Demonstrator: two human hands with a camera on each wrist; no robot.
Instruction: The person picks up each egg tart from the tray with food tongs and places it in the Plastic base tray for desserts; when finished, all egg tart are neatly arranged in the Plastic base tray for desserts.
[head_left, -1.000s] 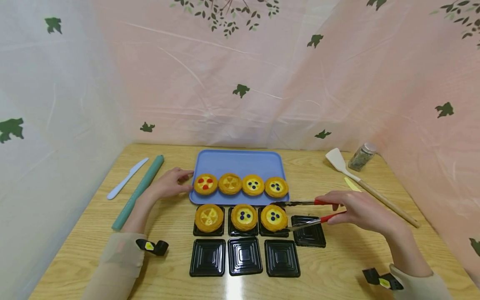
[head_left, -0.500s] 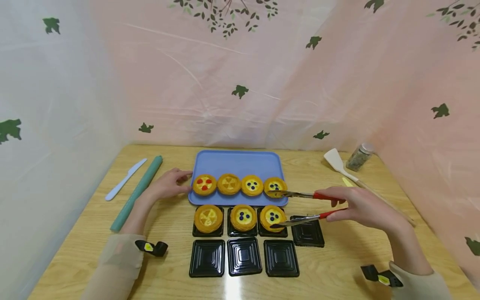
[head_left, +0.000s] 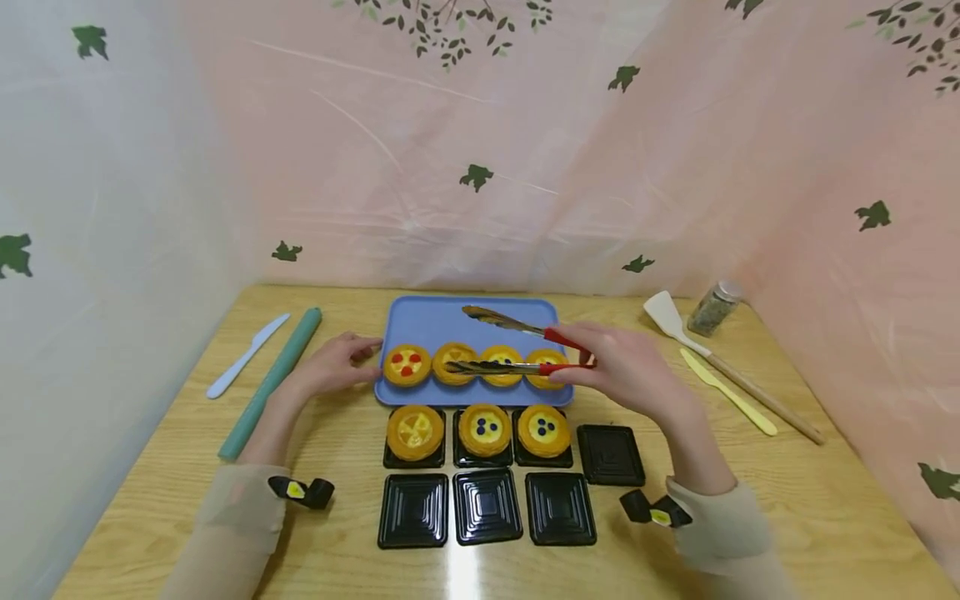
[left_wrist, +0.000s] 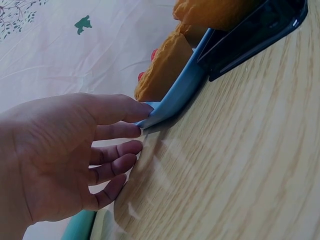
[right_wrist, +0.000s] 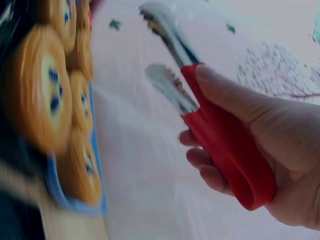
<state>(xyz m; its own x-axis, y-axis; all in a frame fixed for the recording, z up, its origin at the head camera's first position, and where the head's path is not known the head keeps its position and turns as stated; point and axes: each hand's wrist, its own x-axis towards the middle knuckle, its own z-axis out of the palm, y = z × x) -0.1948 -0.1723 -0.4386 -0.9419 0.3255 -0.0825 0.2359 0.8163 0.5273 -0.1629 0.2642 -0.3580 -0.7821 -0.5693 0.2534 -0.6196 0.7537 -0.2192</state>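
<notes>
Holding tongs (head_left: 517,343) spread over the tray (head_left: 420,321), the right hand (head_left: 626,367) has moved three tarts (head_left: 485,427) into cups; four tarts (head_left: 406,364) remain, four cups (head_left: 487,505) empty at 6 o'clock. Left hand's (head_left: 330,367) straight fingers (left_wrist: 120,131) touch the tray edge.

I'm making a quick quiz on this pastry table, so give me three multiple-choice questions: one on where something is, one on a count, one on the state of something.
1. Where does the left hand rest?
A. on the rolling pin
B. at the left edge of the blue tray
C. on a black tart cup

2. How many fruit tarts sit on the blue tray?
A. two
B. four
C. six

3. How are the red-handled tongs in the right hand?
A. open, gripping nothing
B. clamped on a tart
C. lying on the table

Answers:
1 B: the left wrist view shows the fingers touching the tray's corner.
2 B: a row of four tarts, from the red-topped tart rightwards.
3 A: the tong arms are spread above the tart row, with nothing between the tips.
</notes>
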